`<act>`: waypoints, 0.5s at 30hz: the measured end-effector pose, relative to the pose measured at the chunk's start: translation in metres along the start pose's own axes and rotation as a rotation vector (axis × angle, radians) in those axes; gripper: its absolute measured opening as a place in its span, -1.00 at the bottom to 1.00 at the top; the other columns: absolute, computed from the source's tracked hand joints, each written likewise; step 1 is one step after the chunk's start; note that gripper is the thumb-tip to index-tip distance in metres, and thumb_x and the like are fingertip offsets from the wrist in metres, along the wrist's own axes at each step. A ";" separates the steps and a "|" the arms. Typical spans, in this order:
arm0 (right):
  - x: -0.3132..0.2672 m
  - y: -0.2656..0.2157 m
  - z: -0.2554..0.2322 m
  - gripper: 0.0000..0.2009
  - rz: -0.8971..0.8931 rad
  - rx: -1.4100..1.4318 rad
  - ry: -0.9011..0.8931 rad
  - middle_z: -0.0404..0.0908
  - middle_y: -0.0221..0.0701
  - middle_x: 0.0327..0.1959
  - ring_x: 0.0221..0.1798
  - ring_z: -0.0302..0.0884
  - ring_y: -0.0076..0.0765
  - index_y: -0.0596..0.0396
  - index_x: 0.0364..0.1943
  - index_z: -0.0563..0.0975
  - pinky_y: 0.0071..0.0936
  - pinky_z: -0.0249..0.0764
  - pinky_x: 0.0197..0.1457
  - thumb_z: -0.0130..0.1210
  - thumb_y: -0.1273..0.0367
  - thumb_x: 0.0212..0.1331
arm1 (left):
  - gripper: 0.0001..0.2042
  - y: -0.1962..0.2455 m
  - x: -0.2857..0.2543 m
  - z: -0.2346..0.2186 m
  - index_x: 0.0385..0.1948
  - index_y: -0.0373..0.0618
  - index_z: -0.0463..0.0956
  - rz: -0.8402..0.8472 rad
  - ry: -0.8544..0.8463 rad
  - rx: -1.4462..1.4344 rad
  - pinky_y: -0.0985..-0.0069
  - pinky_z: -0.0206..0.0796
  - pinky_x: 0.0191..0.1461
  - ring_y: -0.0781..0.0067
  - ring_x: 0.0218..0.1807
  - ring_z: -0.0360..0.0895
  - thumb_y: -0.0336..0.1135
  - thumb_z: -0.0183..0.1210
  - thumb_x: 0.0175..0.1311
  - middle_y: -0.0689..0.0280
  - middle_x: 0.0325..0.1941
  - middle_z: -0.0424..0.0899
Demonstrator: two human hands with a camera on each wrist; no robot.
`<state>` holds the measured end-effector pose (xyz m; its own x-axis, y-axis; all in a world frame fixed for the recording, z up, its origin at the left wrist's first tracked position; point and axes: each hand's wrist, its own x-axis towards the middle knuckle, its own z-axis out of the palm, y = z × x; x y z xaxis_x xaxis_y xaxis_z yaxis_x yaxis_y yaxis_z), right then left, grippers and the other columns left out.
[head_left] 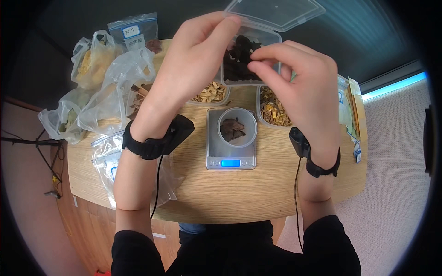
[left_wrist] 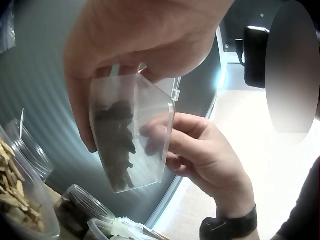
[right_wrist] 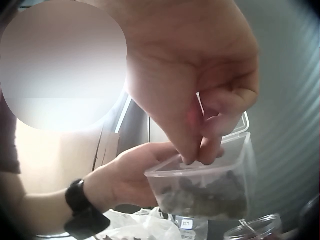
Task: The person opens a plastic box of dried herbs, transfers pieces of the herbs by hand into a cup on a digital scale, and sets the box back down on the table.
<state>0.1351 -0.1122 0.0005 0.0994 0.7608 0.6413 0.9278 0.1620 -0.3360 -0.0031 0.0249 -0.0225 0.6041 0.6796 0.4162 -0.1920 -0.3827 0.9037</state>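
Note:
My left hand (head_left: 202, 50) grips a clear plastic box (left_wrist: 150, 170) by its side, raised above the table with its hinged lid (head_left: 276, 13) open. Dark, dried, shrivelled pieces (head_left: 235, 69) lie inside it. The right hand (head_left: 301, 69) reaches over the rim, thumb and forefinger close together, pinching at a dark piece; their tips largely cover it. Below, a round clear cup (head_left: 251, 133) holding several brown dried pieces (head_left: 231, 129) stands on a silver digital scale (head_left: 214, 149) with a lit blue display.
Open tubs of yellowish dried slices (head_left: 211, 93) and yellow-brown chips (head_left: 275, 110) stand behind the scale. Plastic bags (head_left: 94, 60) crowd the table's left, and a flat zip bag (head_left: 108, 161) lies nearer the front. Packets (head_left: 352, 103) lie at the right edge. Cables run from both wrist cameras.

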 end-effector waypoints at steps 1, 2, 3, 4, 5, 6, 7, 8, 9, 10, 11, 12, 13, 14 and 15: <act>0.001 -0.002 -0.001 -0.82 0.000 0.000 0.001 0.69 -0.42 -0.47 -0.58 0.30 -0.59 0.19 -0.23 0.75 -0.55 0.23 -0.47 0.44 0.48 0.06 | -0.63 0.001 -0.001 0.001 -0.05 -0.30 0.68 -0.012 -0.026 -0.009 0.54 0.32 -0.24 0.65 -0.31 0.48 -0.12 0.07 0.60 0.43 -0.38 0.62; 0.002 -0.005 -0.002 -0.83 0.045 0.005 -0.070 0.71 -0.37 -0.44 -0.49 0.49 -0.38 0.16 -0.27 0.74 -0.43 0.38 -0.39 0.43 0.44 0.05 | -0.63 0.003 -0.002 0.002 -0.10 -0.30 0.68 -0.025 -0.051 -0.018 0.54 0.31 -0.28 0.65 -0.35 0.46 -0.12 0.06 0.60 0.44 -0.42 0.60; 0.002 -0.007 -0.003 -0.83 0.092 0.011 -0.141 0.73 -0.32 -0.40 -0.41 0.67 -0.16 0.14 -0.30 0.74 -0.32 0.53 -0.30 0.42 0.40 0.04 | -0.63 0.003 -0.003 0.004 -0.10 -0.30 0.68 -0.026 -0.052 -0.018 0.54 0.31 -0.28 0.65 -0.35 0.46 -0.12 0.06 0.60 0.44 -0.42 0.60; 0.002 -0.006 -0.002 -0.83 0.092 0.011 -0.141 0.73 -0.32 -0.40 -0.41 0.67 -0.16 0.14 -0.30 0.74 -0.32 0.53 -0.30 0.42 0.40 0.04 | -0.64 0.004 -0.003 0.005 -0.15 -0.30 0.66 -0.015 -0.069 -0.029 0.54 0.28 -0.32 0.67 -0.38 0.43 -0.13 0.06 0.60 0.44 -0.46 0.57; 0.002 -0.004 0.001 -0.83 0.088 0.018 -0.157 0.73 -0.29 -0.40 -0.40 0.67 -0.12 0.15 -0.30 0.74 -0.29 0.54 -0.29 0.41 0.39 0.03 | -0.64 0.004 -0.004 0.006 -0.20 -0.30 0.64 -0.005 -0.087 -0.040 0.53 0.25 -0.36 0.68 -0.41 0.40 -0.13 0.05 0.60 0.45 -0.50 0.53; 0.001 -0.003 0.002 -0.83 0.085 0.025 -0.172 0.73 -0.27 -0.40 -0.39 0.67 -0.08 0.16 -0.31 0.74 -0.26 0.54 -0.27 0.41 0.39 0.03 | -0.64 0.004 -0.004 0.005 -0.20 -0.30 0.64 -0.006 -0.087 -0.040 0.53 0.25 -0.36 0.68 -0.41 0.40 -0.13 0.05 0.60 0.45 -0.50 0.53; 0.001 -0.003 0.002 -0.83 0.085 0.025 -0.173 0.73 -0.27 -0.40 -0.39 0.67 -0.08 0.16 -0.31 0.74 -0.26 0.54 -0.27 0.41 0.39 0.03 | -0.65 0.005 -0.004 0.003 -0.01 -0.26 0.64 -0.041 -0.123 0.002 0.56 0.32 -0.22 0.63 -0.17 0.52 -0.12 0.08 0.61 0.41 -0.26 0.64; 0.001 -0.002 0.001 -0.84 0.078 0.026 -0.174 0.72 -0.26 -0.40 -0.39 0.67 -0.06 0.16 -0.31 0.74 -0.25 0.54 -0.27 0.39 0.40 0.04 | -0.61 0.006 -0.004 0.001 0.18 -0.23 0.65 -0.076 -0.158 0.044 0.59 0.38 -0.08 0.58 0.07 0.64 -0.11 0.10 0.62 0.37 -0.02 0.76; 0.001 -0.002 0.001 -0.85 0.070 0.026 -0.175 0.72 -0.25 -0.40 -0.38 0.67 -0.04 0.16 -0.31 0.74 -0.24 0.54 -0.27 0.37 0.41 0.05 | -0.61 0.007 -0.004 0.001 0.18 -0.23 0.65 -0.077 -0.157 0.043 0.59 0.38 -0.08 0.58 0.07 0.64 -0.11 0.10 0.62 0.37 -0.02 0.76; 0.001 -0.002 0.001 -0.85 0.069 0.026 -0.176 0.72 -0.25 -0.40 -0.38 0.67 -0.04 0.16 -0.31 0.74 -0.24 0.54 -0.27 0.37 0.41 0.05 | -0.61 0.008 -0.004 0.001 0.18 -0.23 0.65 -0.092 -0.153 0.048 0.60 0.38 -0.10 0.59 0.06 0.63 -0.10 0.10 0.62 0.38 -0.02 0.76; 0.001 -0.003 0.002 -0.86 0.078 0.021 -0.136 0.71 -0.24 -0.39 -0.38 0.67 -0.03 0.16 -0.31 0.73 -0.22 0.54 -0.27 0.36 0.42 0.06 | -0.61 0.008 -0.004 0.000 0.18 -0.23 0.65 -0.108 -0.148 0.052 0.62 0.37 -0.12 0.59 0.05 0.63 -0.10 0.10 0.62 0.38 -0.02 0.76; 0.000 -0.003 0.003 -0.87 0.087 0.017 -0.096 0.71 -0.24 -0.39 -0.39 0.66 -0.02 0.16 -0.30 0.73 -0.21 0.53 -0.27 0.34 0.43 0.06 | -0.61 0.008 -0.004 0.002 0.18 -0.23 0.65 -0.108 -0.148 0.052 0.62 0.37 -0.12 0.59 0.05 0.63 -0.10 0.10 0.62 0.38 -0.02 0.76; 0.000 -0.002 0.003 -0.87 0.087 0.017 -0.096 0.71 -0.24 -0.39 -0.39 0.66 -0.02 0.16 -0.30 0.73 -0.21 0.53 -0.27 0.34 0.43 0.06 | -0.66 0.008 -0.004 0.004 -0.01 -0.26 0.64 -0.062 -0.116 0.008 0.59 0.31 -0.23 0.65 -0.18 0.50 -0.12 0.08 0.61 0.42 -0.26 0.63; 0.001 -0.001 0.004 -0.88 0.076 0.011 -0.087 0.70 -0.25 -0.40 -0.42 0.65 -0.07 0.16 -0.30 0.73 -0.23 0.51 -0.31 0.33 0.45 0.07 | -0.65 0.008 -0.004 0.005 -0.19 -0.30 0.62 -0.017 -0.085 -0.036 0.55 0.25 -0.35 0.71 -0.41 0.37 -0.14 0.06 0.60 0.46 -0.50 0.51; 0.001 0.000 0.004 -0.89 0.066 0.006 -0.077 0.70 -0.26 -0.40 -0.45 0.63 -0.12 0.16 -0.30 0.73 -0.26 0.49 -0.35 0.32 0.47 0.08 | -0.65 0.010 -0.004 0.005 -0.19 -0.30 0.62 -0.017 -0.086 -0.036 0.55 0.25 -0.35 0.71 -0.41 0.37 -0.14 0.06 0.60 0.46 -0.50 0.51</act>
<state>0.1338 -0.1091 -0.0021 0.1318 0.8159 0.5629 0.9180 0.1138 -0.3799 -0.0039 0.0153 -0.0160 0.6710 0.6292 0.3922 -0.2081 -0.3480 0.9141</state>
